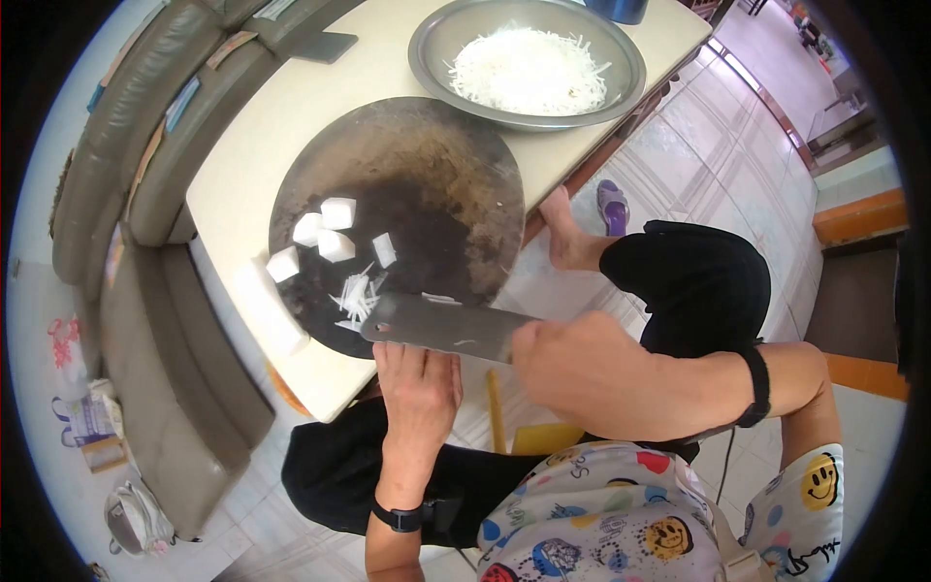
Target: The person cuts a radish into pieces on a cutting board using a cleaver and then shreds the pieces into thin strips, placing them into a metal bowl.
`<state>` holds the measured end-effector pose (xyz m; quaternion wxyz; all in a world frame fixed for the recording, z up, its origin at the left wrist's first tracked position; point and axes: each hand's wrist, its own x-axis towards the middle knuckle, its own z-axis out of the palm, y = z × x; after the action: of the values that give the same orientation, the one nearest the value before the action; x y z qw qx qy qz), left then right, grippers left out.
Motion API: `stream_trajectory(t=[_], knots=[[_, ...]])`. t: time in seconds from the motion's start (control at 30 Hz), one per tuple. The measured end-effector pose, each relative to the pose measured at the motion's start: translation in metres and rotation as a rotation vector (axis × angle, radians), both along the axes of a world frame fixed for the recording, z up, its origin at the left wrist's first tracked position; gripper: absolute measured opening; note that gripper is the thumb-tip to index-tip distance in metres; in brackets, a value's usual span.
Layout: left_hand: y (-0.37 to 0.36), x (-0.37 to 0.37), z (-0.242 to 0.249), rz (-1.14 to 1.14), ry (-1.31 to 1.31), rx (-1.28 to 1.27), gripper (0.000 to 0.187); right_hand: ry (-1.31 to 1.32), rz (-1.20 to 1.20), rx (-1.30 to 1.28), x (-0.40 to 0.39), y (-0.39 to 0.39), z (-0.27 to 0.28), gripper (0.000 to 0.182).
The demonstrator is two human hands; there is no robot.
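Note:
My right hand [592, 373] grips the handle end of a cleaver [441, 325], its wide blade reaching left over the near edge of a round, dark-stained chopping board [417, 145]. My left hand [419, 383] is at that edge with fingers bent and close together, fingertips against the blade's near side; anything under them is hidden. Thin white shreds [357, 297], apparently radish, lie in a small pile by the blade tip. Several white chunks [337, 245] sit on the board's left part, with a flat white slice [385, 250] beside them. A long white piece [267, 306] lies along the board's left rim.
A metal bowl [427, 73] heaped with white shreds [529, 70] stands beyond the board on the pale table [228, 184]. A dark flat object [325, 47] lies at the table's far edge. A grey sofa [170, 369] is to the left; a purple slipper [612, 207] lies on the tiles.

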<state>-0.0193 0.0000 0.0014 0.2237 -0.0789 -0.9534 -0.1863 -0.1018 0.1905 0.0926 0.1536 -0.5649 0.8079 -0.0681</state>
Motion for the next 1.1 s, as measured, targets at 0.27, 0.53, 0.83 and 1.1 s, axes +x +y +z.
stream_trajectory(t=[0.27,0.53,0.83,1.1], knots=[[0.003,-0.004,-0.001,0.016,0.082,0.025,0.022,-0.054,-0.072,-0.03,-0.011,-0.003,0.004,0.016],[0.002,-0.001,-0.002,0.008,0.034,0.06,0.02,-0.139,-0.102,0.04,-0.005,0.012,0.02,0.011],[0.002,-0.002,0.002,0.006,0.021,0.044,0.024,-0.024,-0.018,-0.155,-0.006,-0.013,-0.011,0.015],[-0.009,-0.008,0.015,0.179,0.143,0.293,0.021,-0.268,-0.233,-0.202,-0.033,-0.002,-0.002,0.011]])
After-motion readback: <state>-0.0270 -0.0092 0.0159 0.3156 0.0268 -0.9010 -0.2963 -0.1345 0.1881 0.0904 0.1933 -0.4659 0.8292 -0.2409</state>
